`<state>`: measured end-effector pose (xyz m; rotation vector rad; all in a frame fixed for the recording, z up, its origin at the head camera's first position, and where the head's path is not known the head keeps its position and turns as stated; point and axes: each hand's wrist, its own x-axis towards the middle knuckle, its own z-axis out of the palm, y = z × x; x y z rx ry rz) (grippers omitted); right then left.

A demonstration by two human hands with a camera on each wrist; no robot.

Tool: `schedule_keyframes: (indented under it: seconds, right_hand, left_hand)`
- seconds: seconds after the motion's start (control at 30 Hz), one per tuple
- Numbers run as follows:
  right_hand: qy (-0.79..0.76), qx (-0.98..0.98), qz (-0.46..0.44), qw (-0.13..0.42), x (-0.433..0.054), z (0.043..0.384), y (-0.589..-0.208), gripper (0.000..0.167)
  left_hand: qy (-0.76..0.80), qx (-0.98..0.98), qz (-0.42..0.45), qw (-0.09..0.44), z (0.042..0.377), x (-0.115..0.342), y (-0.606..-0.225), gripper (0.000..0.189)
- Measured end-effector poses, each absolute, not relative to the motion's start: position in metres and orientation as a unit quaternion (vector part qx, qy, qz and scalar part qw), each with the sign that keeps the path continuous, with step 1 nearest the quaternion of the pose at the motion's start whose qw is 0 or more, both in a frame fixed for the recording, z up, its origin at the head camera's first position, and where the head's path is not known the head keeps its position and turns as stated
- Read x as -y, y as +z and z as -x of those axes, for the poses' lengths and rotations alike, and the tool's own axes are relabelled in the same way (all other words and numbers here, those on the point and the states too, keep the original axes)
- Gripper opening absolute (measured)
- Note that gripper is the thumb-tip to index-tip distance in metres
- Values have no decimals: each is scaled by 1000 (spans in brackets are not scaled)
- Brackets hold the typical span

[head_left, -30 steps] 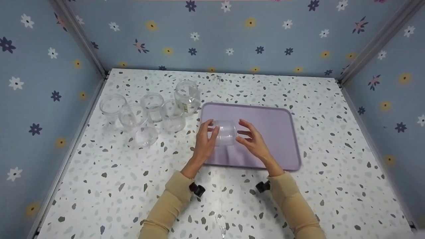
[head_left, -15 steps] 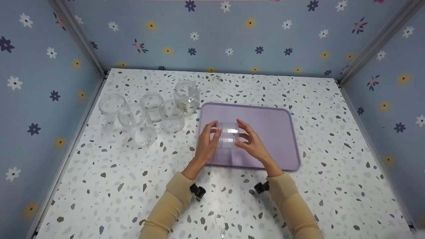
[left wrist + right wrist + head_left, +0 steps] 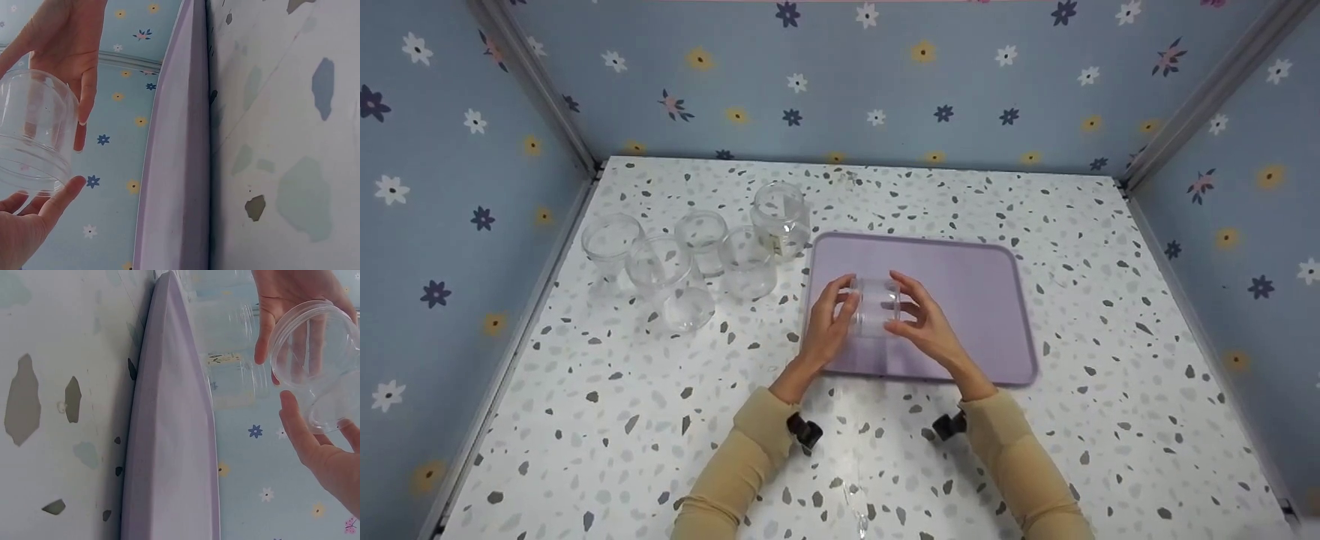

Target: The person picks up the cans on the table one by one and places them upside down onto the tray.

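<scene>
A clear plastic jar (image 3: 876, 311) lies on its side in the air between my two hands, over the lilac tray (image 3: 967, 300). My left hand (image 3: 826, 326) grips its ringed mouth end, with the thumb at the rim in the left wrist view. At the opposite end, my right hand (image 3: 926, 326) holds the jar with spread, bent fingers. See-through walls of the jar (image 3: 320, 365) show the left hand's fingers (image 3: 318, 343) behind them in the right wrist view. Nothing is visible inside the jar.
Several clear jars stand left of the tray, among them a labelled jar (image 3: 780, 225) near its back left corner and a wide jar (image 3: 615, 240) farthest left. A small clear round piece (image 3: 688, 309) sits before them. Flowered panels enclose the speckled table (image 3: 607, 450).
The jar has shifted slightly right and toward me with my left hand. My right hand's fingers have moved left, from beside the jar's end to round it. The other jars stay put.
</scene>
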<state>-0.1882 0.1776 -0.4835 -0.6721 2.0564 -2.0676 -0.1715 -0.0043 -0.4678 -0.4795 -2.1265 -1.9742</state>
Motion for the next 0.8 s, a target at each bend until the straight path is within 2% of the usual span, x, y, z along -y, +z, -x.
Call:
schedule_keyframes:
  seconds: [0.33,0.57,0.8]
  right_hand:
    - [-652,-728,204,50,-175,179,-462,67]
    - [-609,-769,190,42,-177,178,-455,70]
    - [-572,-799,183,29,-183,186,-455,71]
  left_hand:
    - [-651,734,177,73,173,8,-464,39]
    - [-634,742,191,104,190,12,-492,38]
    - [-586,780,174,129,193,19,-494,35]
